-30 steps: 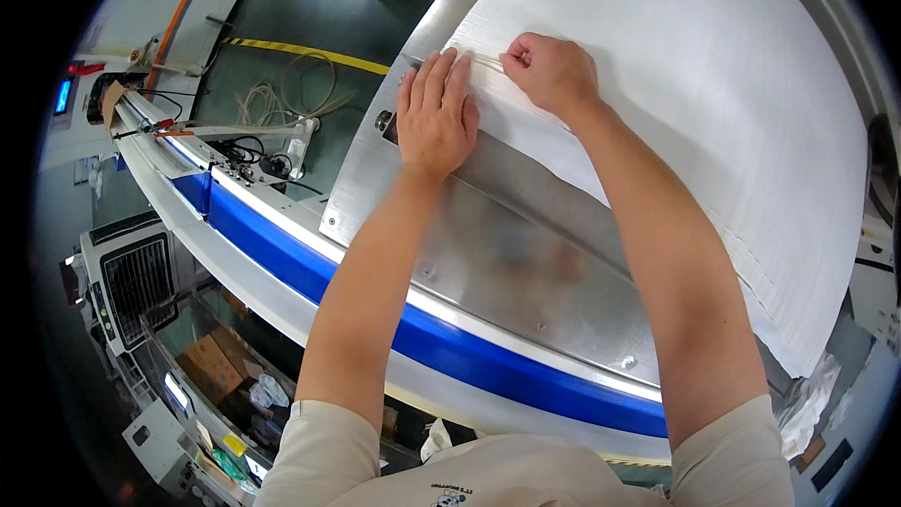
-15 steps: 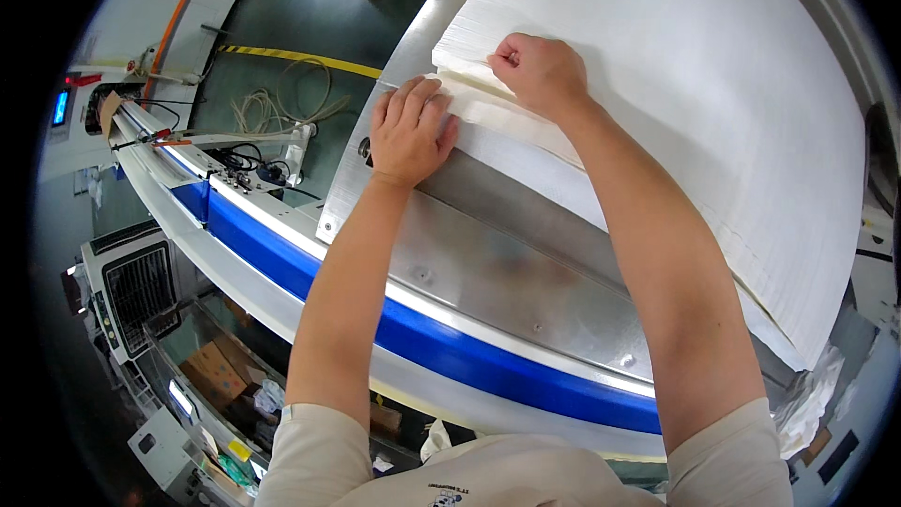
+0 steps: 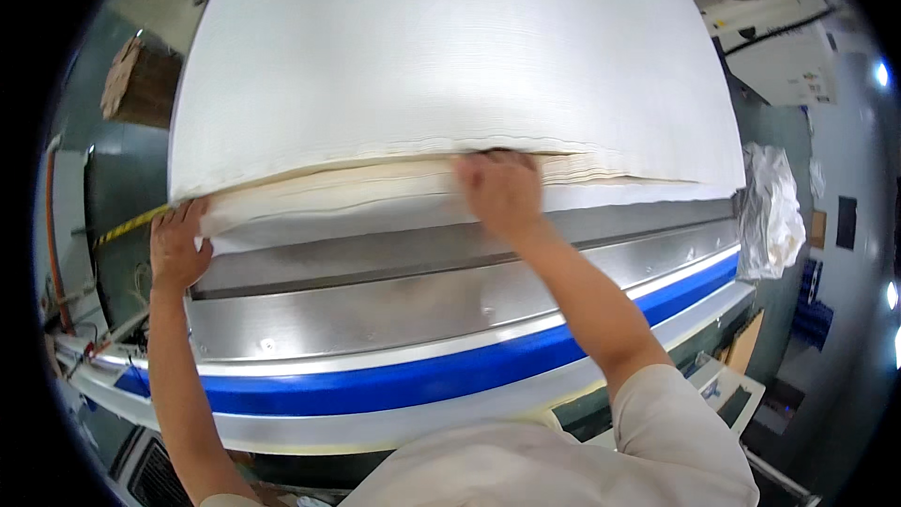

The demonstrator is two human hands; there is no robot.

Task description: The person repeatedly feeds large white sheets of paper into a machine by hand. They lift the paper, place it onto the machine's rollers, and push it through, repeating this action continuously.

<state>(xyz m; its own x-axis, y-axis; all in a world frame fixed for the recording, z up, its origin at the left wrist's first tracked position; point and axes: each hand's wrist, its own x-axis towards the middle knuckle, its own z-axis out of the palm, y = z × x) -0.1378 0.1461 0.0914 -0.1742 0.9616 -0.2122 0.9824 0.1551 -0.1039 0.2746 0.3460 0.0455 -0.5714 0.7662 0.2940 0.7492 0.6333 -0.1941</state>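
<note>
A thick stack of thin white sheets [image 3: 450, 56] lies on a metal-edged table, and I cannot tell if it is cloth or paper. Along its near side the layers part, and the cream-coloured lower layers [image 3: 357, 183] show in a long slit. At the stack's near left corner rests my left hand [image 3: 178, 242], fingers laid out against the edge and thumb apart. Near the middle of the slit my right hand [image 3: 502, 195] is curled into a fist at the layers' edge. Motion blurs its fingers, and a dark gap shows just beyond them.
A bare metal strip [image 3: 375, 305] and a blue rail [image 3: 394, 383] run along the table's near side. Crumpled white sheeting [image 3: 770, 211] hangs at the right end. On the floor to the left stand a brown box [image 3: 141, 83] and yellow-black tape [image 3: 131, 223].
My view has swung round to face the stack squarely. My right hand has travelled right along the slit, away from my left hand, which stays at the left corner. The slit between the layers shows longer.
</note>
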